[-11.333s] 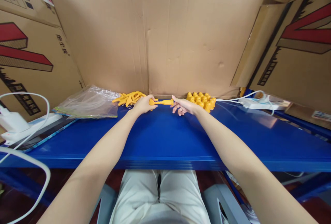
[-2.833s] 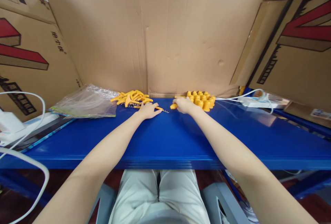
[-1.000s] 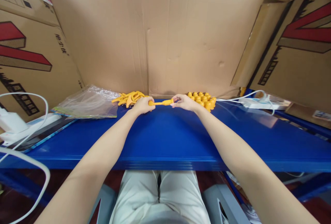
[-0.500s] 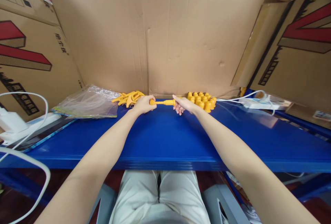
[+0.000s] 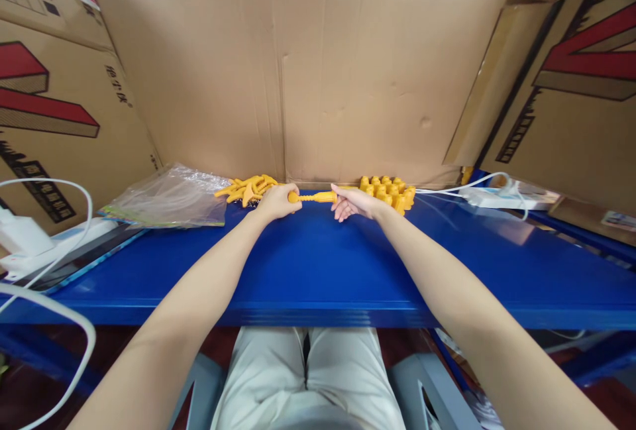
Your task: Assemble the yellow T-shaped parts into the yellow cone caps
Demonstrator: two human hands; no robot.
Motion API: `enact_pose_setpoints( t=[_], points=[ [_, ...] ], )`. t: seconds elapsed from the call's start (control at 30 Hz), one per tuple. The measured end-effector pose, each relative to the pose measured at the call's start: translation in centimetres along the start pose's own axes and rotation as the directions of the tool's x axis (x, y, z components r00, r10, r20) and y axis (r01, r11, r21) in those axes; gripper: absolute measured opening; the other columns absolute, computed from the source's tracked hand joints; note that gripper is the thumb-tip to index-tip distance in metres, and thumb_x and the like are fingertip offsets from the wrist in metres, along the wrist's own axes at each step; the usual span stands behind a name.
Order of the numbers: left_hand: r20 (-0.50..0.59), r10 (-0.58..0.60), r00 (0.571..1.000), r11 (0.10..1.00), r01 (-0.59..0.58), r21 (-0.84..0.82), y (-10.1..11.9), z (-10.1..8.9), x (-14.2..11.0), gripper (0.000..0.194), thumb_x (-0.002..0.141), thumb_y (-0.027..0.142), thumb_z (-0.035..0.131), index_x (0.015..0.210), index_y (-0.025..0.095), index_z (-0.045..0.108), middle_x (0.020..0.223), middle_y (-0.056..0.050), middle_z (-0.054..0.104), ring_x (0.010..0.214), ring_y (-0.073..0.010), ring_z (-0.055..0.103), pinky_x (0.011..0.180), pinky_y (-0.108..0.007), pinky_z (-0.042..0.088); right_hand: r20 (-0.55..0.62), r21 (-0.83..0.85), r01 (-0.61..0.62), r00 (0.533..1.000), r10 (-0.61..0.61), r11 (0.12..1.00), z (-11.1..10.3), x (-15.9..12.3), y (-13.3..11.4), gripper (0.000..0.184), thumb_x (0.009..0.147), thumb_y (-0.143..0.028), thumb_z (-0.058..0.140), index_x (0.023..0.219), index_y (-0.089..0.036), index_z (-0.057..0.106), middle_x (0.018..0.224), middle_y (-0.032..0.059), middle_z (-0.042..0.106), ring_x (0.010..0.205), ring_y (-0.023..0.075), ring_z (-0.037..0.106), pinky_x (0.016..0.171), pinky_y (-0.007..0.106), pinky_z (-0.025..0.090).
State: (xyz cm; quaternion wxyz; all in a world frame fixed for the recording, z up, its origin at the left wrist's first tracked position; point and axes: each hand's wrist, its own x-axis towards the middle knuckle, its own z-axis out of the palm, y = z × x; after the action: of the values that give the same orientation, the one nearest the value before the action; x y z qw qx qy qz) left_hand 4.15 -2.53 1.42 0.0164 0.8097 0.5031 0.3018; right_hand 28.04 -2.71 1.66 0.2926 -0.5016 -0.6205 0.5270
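Observation:
My left hand (image 5: 278,202) is closed on the rounded end of a yellow plastic screw-like rod (image 5: 305,198), which lies level between my hands. A ribbed yellow sleeve (image 5: 325,197) sits around the rod's right part. My right hand (image 5: 354,203) grips the right end of this sleeve with thumb and fingers, its other fingers loosely curled below. Beside my left hand lies a pile of yellow curved plastic pieces (image 5: 247,189). Just behind my right hand stand several yellow cap-like pieces (image 5: 387,189) in rows. The part inside my left hand is hidden.
A clear plastic bag (image 5: 171,201) lies left on the blue shelf (image 5: 318,264). White power strips (image 5: 511,199) with cables sit at both sides, with a flat dark device (image 5: 79,258) at left. A cardboard sheet (image 5: 318,85) walls off the back, with boxes (image 5: 54,118) at the sides.
My right hand has turned slightly at the sleeve, and its fingers have shifted a little. My left hand stays in place with the rod's end.

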Motion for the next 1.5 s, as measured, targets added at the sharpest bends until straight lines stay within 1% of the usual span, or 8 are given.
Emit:
enact_pose_setpoints(
  t=[0.2, 0.43, 0.67, 0.77, 0.87, 0.97, 1.2, 1.5],
  points=[
    [-0.004, -0.017, 1.000, 1.000, 0.017, 0.023, 0.2, 0.0, 0.0, 0.021, 0.067, 0.027, 0.061, 0.086, 0.021, 0.065, 0.062, 0.001, 0.062, 0.063, -0.0170, 0.057, 0.059, -0.026, 0.037, -0.105, -0.039, -0.041, 0.994, 0.036, 0.998, 0.8, -0.1, -0.5, 0.069, 0.088, -0.073, 0.028, 0.061, -0.016, 0.056, 0.039, 0.0038, 0.052, 0.034, 0.0110, 0.050, 0.036, 0.020, 0.039],
    [0.015, 0.006, 1.000, 0.999, -0.007, 0.039, -0.3, 0.2, 0.3, 0.023, 0.070, 0.031, 0.064, 0.091, 0.022, 0.063, 0.064, 0.001, 0.064, 0.065, -0.0173, 0.058, 0.060, -0.026, 0.036, -0.134, -0.052, -0.067, 0.989, 0.060, 0.996, 0.9, -0.2, -0.6, 0.071, 0.086, -0.077, 0.024, 0.060, -0.017, 0.054, 0.037, 0.0012, 0.045, 0.033, 0.0101, 0.046, 0.036, 0.021, 0.037],
    [0.003, 0.008, 1.000, 1.000, -0.008, 0.027, -0.3, 0.2, 0.3, 0.027, 0.072, 0.042, 0.066, 0.089, 0.022, 0.060, 0.058, 0.004, 0.061, 0.059, -0.0156, 0.055, 0.058, -0.026, 0.033, -0.030, -0.046, -0.114, 0.993, 0.112, 0.992, 0.1, 0.1, -0.5, 0.084, 0.081, -0.082, 0.010, 0.071, -0.015, 0.059, 0.045, 0.0048, 0.054, 0.038, 0.0129, 0.052, 0.036, 0.022, 0.037],
    [0.012, -0.007, 1.000, 1.000, 0.007, 0.018, -0.3, 0.2, 0.2, 0.027, 0.073, 0.043, 0.067, 0.087, 0.022, 0.059, 0.057, 0.004, 0.060, 0.054, -0.0143, 0.053, 0.057, -0.025, 0.033, 0.054, -0.014, -0.100, 0.993, 0.101, 0.995, -0.4, -0.1, -0.2, 0.071, 0.084, -0.078, 0.032, 0.088, -0.014, 0.061, 0.066, 0.0083, 0.067, 0.048, 0.0146, 0.061, 0.040, 0.022, 0.043],
    [0.007, -0.014, 1.000, 1.000, 0.014, 0.024, -0.3, 0.2, 0.2, 0.027, 0.073, 0.043, 0.067, 0.086, 0.022, 0.058, 0.056, 0.005, 0.060, 0.054, -0.0142, 0.053, 0.057, -0.025, 0.033, 0.070, 0.042, 0.011, 0.997, -0.014, 0.999, -0.8, -0.3, 0.3, 0.045, 0.083, -0.051, 0.065, 0.113, -0.019, 0.056, 0.098, 0.0082, 0.071, 0.067, 0.0147, 0.069, 0.054, 0.023, 0.053],
    [-0.009, -0.017, 1.000, 0.999, 0.017, 0.035, -0.5, 0.3, 0.3, 0.029, 0.072, 0.044, 0.068, 0.086, 0.022, 0.058, 0.057, 0.004, 0.059, 0.055, -0.0145, 0.052, 0.056, -0.025, 0.032, 0.017, 0.075, 0.131, 0.991, -0.133, 0.988, -1.0, -0.2, 0.7, 0.050, 0.081, -0.028, 0.073, 0.125, -0.023, 0.050, 0.113, 0.0077, 0.068, 0.076, 0.0126, 0.069, 0.063, 0.022, 0.055],
    [-0.002, -0.007, 1.000, 1.000, 0.007, 0.007, -0.5, 0.4, 0.3, 0.028, 0.071, 0.045, 0.067, 0.086, 0.022, 0.058, 0.058, 0.004, 0.060, 0.057, -0.0147, 0.053, 0.057, -0.025, 0.033, -0.036, 0.047, 0.154, 0.988, -0.153, 0.987, -0.9, 0.0, 0.6, 0.021, 0.087, -0.035, 0.066, 0.093, -0.016, 0.063, 0.090, 0.0079, 0.072, 0.066, 0.0106, 0.067, 0.060, 0.019, 0.053],
    [0.003, 0.007, 1.000, 1.000, -0.007, -0.007, -0.2, 0.4, 0.2, 0.028, 0.073, 0.043, 0.067, 0.088, 0.022, 0.058, 0.059, 0.004, 0.062, 0.059, -0.0154, 0.056, 0.059, -0.025, 0.035, -0.051, 0.027, 0.020, 0.999, -0.019, 0.999, -0.6, 0.6, 0.5, 0.054, 0.090, -0.062, 0.045, 0.072, -0.013, 0.060, 0.055, 0.0060, 0.062, 0.047, 0.0119, 0.060, 0.044, 0.020, 0.046]
  ],
)
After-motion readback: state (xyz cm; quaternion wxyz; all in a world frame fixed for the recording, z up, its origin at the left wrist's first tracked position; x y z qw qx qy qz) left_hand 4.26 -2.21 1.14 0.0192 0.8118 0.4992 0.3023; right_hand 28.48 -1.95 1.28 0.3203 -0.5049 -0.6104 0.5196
